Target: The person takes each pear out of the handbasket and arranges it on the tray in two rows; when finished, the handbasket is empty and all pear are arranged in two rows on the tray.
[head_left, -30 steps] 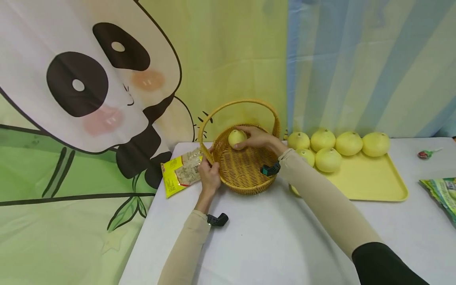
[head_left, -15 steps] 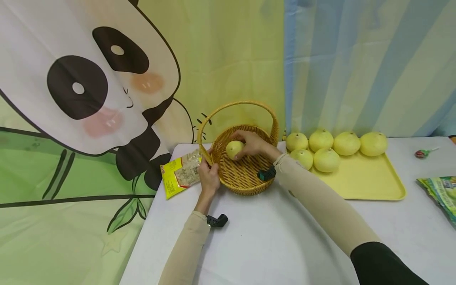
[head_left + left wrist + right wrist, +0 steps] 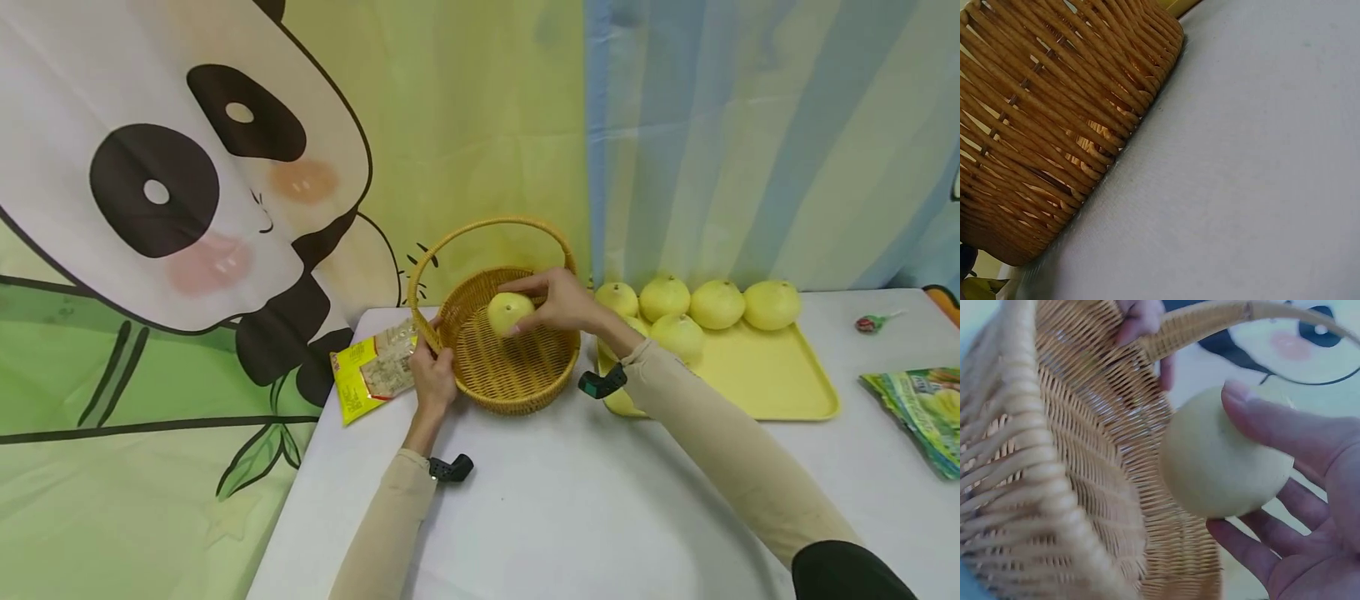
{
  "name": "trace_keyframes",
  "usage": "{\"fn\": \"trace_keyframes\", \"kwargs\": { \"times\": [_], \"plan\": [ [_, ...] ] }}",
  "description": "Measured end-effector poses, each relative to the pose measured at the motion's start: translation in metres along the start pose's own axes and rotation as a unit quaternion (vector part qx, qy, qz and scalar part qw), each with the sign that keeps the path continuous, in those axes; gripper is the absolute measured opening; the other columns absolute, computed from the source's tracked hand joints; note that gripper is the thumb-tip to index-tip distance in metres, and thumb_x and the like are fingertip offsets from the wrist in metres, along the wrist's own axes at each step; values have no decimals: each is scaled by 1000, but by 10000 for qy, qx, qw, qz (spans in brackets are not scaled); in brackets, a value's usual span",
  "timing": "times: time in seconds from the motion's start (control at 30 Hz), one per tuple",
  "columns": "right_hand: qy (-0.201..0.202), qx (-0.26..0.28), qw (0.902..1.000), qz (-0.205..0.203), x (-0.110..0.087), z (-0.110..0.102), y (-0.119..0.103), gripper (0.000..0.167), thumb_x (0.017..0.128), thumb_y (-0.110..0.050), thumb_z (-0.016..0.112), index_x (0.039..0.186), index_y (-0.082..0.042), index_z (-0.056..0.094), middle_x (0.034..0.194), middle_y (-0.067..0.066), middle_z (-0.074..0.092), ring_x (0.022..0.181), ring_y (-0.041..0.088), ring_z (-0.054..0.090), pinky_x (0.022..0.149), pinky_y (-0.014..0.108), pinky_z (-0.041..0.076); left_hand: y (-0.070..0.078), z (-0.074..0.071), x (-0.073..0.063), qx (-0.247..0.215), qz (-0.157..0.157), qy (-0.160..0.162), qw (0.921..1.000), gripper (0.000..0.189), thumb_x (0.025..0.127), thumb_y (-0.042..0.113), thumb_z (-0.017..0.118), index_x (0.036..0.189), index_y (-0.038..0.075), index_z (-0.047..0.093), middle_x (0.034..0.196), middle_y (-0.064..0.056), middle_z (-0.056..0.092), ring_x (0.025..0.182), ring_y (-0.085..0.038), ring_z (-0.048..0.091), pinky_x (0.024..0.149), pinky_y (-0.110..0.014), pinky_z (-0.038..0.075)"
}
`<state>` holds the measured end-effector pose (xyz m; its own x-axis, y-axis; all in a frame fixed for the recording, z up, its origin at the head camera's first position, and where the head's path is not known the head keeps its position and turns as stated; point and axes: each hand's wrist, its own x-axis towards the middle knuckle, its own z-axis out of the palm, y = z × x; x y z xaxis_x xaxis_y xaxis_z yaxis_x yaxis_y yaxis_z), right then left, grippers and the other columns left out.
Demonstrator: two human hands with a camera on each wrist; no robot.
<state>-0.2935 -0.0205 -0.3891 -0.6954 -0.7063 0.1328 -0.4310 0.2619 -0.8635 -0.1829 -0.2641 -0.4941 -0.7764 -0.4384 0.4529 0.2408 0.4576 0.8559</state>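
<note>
In the head view, my right hand (image 3: 564, 302) holds a pale yellow melon (image 3: 508, 314) between thumb and fingers, over the wicker basket (image 3: 517, 400). The right wrist view shows the melon (image 3: 1222, 456) clear of the basket floor, near the woven wall (image 3: 1179, 550). My left hand (image 3: 433, 375) grips the basket's left rim at the foot of its tall handle (image 3: 495, 223). Some of the left fingers (image 3: 1142, 322) show at the rim in the right wrist view. In the left wrist view the basket's outer wall (image 3: 1054, 106) stands on the white tabletop, with the left hand mostly out of sight.
Right of the basket, a yellow tray (image 3: 765, 383) bears several more melons (image 3: 717, 303). A yellow packet (image 3: 375, 367) lies left of the basket. Farther right are a wrapped lollipop (image 3: 872, 323) and a green packet (image 3: 918, 408). Printed curtains (image 3: 480, 108) hang behind the table.
My right hand, keeping hold of the melon, has shifted from the back left of the basket toward its middle and raised the melon slightly. My left hand stays on the rim.
</note>
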Motion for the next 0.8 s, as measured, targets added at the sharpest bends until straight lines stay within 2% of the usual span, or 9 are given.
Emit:
{"fn": "trace_keyframes", "kwargs": {
  "times": [0.07, 0.23, 0.33, 0.47, 0.57, 0.6, 0.63, 0.73, 0.8],
  "plan": [
    [3, 136, 9998, -113, -11, -6, -3, 69, 75, -23, 97, 139, -15, 72, 134, 7, 75, 115, 24, 73, 96, 42, 59, 0, -1, 0, 5, 9, -3, 10000, 61, 85, 1, 51, 146, -3, 59, 143, -26, 64, 110, -37, 64, 86, -22, 48],
    [51, 353, 9991, -224, -41, -22, -13, 67, 75, -26, 97, 137, -18, 74, 134, 6, 75, 111, 23, 75, 92, 37, 61, 0, -2, 0, 11, -5, -45, 10000, 60, 87, 0, 51, 146, -3, 59, 140, -28, 65, 102, -37, 65, 77, -21, 48],
    [208, 338, 9990, -208, -59, -35, -19, 63, 75, -25, 97, 134, -21, 75, 137, 4, 73, 111, 23, 74, 90, 35, 61, 0, -2, 0, -11, -1, -46, 10000, 59, 87, 1, 51, 146, -2, 58, 139, -28, 65, 101, -37, 65, 78, -21, 48],
    [478, 122, 9987, -149, -83, -57, -22, 59, 75, -22, 97, 131, -24, 78, 135, 1, 74, 118, 20, 72, 95, 36, 60, 0, -2, -1, -49, 47, -21, 10000, 59, 87, 1, 51, 146, -3, 58, 141, -28, 64, 104, -37, 64, 82, -20, 47],
    [793, -170, 9967, 60, -102, -77, -21, 57, 75, -25, 97, 129, -28, 79, 132, -2, 76, 119, 11, 71, 93, 30, 60, 0, -2, 0, -51, 78, -25, 10000, 60, 87, 1, 51, 146, -3, 58, 141, -29, 65, 103, -37, 64, 80, -19, 47],
    [905, -264, 9954, 174, -109, -85, -20, 57, 75, -26, 97, 129, -28, 79, 131, -3, 76, 116, 9, 72, 89, 28, 60, 0, -2, 0, -45, 77, -29, 10000, 60, 87, 1, 51, 146, -3, 58, 140, -29, 65, 103, -36, 64, 80, -19, 47],
    [1018, -319, 9938, 317, -116, -92, -18, 57, 76, -28, 97, 130, -29, 78, 131, -3, 76, 101, 5, 74, 79, 25, 60, 0, -1, 0, -32, 74, -32, 10000, 60, 86, 2, 51, 146, -3, 58, 140, -29, 65, 102, -36, 64, 79, -19, 47],
    [1319, -387, 9873, 803, -138, -113, -12, 59, 78, -31, 95, 134, -28, 76, 132, -6, 75, 91, -4, 72, 70, 22, 56, -1, -1, 0, 5, 50, -34, 10000, 60, 86, 2, 51, 146, -2, 59, 137, -30, 66, 99, -35, 65, 75, -19, 47],
    [1505, -333, 9824, 1055, -152, -127, -4, 61, 80, -30, 94, 137, -26, 74, 133, -9, 75, 88, -5, 72, 66, 22, 55, -2, -1, 1, -3, 32, -24, 10000, 61, 86, 2, 51, 146, -2, 59, 137, -30, 66, 99, -35, 65, 75, -18, 47]
  ]
}}
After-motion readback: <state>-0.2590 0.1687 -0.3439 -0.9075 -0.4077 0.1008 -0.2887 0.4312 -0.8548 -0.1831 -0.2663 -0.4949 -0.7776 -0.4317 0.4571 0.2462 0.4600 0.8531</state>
